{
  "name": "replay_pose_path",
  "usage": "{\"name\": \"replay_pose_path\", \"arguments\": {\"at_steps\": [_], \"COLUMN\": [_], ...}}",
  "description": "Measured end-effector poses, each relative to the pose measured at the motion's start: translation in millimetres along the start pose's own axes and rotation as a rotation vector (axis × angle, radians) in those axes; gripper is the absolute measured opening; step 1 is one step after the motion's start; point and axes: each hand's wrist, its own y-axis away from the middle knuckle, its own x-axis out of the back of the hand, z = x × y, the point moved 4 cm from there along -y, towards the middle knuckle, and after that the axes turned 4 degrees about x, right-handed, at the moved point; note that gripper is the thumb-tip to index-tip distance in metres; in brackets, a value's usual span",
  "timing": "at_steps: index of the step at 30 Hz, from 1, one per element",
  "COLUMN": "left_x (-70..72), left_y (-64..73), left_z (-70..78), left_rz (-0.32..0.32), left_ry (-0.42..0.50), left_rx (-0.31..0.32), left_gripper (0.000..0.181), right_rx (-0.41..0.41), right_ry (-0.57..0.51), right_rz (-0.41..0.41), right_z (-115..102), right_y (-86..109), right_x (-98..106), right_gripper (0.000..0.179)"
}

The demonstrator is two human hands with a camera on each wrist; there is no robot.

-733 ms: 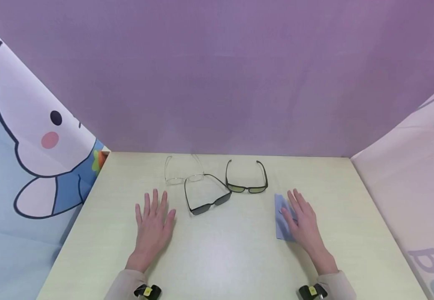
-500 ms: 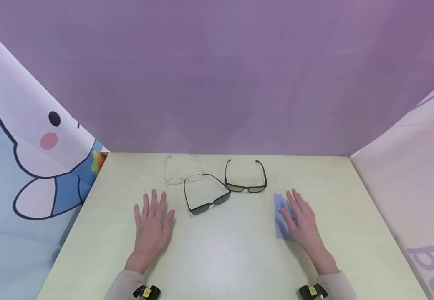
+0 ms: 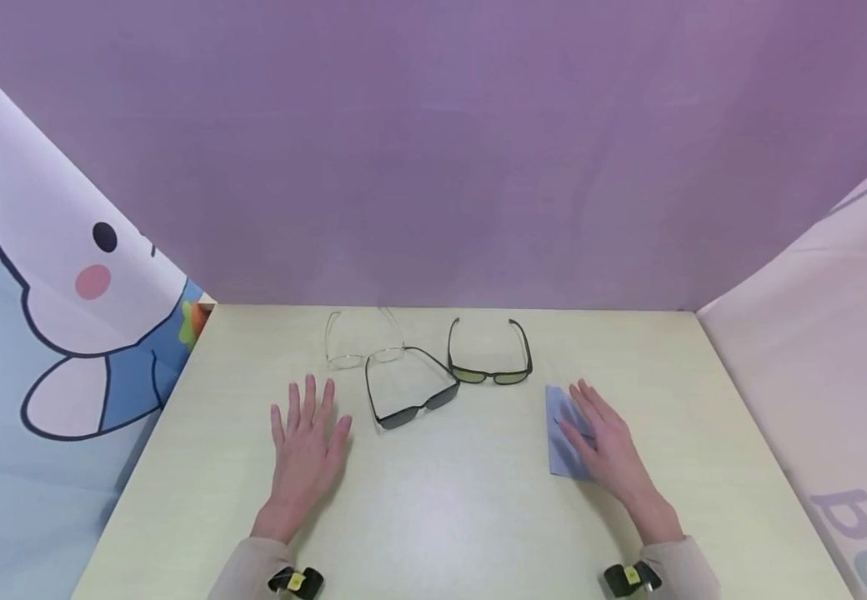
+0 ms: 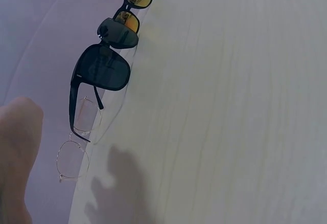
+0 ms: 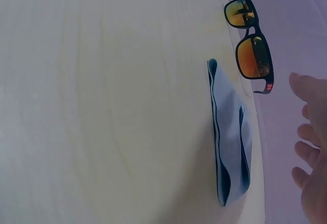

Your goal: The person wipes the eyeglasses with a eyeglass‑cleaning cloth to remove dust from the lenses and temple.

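Note:
My left hand (image 3: pixel 304 462) is held palm down with spread, straight fingers, left of the glasses and holding nothing. My right hand (image 3: pixel 612 446), fingers straight, hovers over a folded blue cloth (image 3: pixel 561 454) and hides part of it in the head view; the right wrist view shows the hand apart from the cloth (image 5: pixel 230 142). Dark-lensed sunglasses (image 3: pixel 399 417) lie with temples spread nearest the left hand. Behind them are thin wire-rimmed glasses (image 3: pixel 347 362). To their right are black-framed glasses (image 3: pixel 510 378) with yellowish lenses, which look orange in the right wrist view.
All the glasses and the cloth lie on a pale wooden table (image 3: pixel 433 517). A purple backdrop (image 3: pixel 448 167) rises behind its far edge. Printed cloth panels (image 3: pixel 51 250) stand at left and right. Each wrist wears a small black camera strap.
My right hand and forearm have shifted slightly, while the left hand stays nearly in place. The whole head view has drifted a little. The glasses and cloth lie as before.

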Motion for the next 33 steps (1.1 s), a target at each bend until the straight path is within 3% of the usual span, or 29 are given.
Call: {"name": "replay_pose_path", "arguments": {"at_steps": [13, 24, 33], "left_x": [-0.8, -1.4, -1.0], "left_y": [-1.2, -0.8, 0.1], "left_z": [4.0, 7.5, 10.0], "left_rz": [-0.004, -0.024, -0.028], "left_ry": [0.006, 0.018, 0.014], "left_rx": [-0.005, -0.009, -0.020], "left_gripper": [0.065, 0.065, 0.064], "right_rx": [-0.004, -0.151, -0.158], "right_ry": [0.044, 0.065, 0.075], "right_rz": [-0.114, -0.369, -0.374], "right_z": [3, 4, 6], "right_y": [0.1, 2.6, 0.2], "right_x": [0, -6, -11], "right_gripper": [0.062, 0.053, 0.046]}}
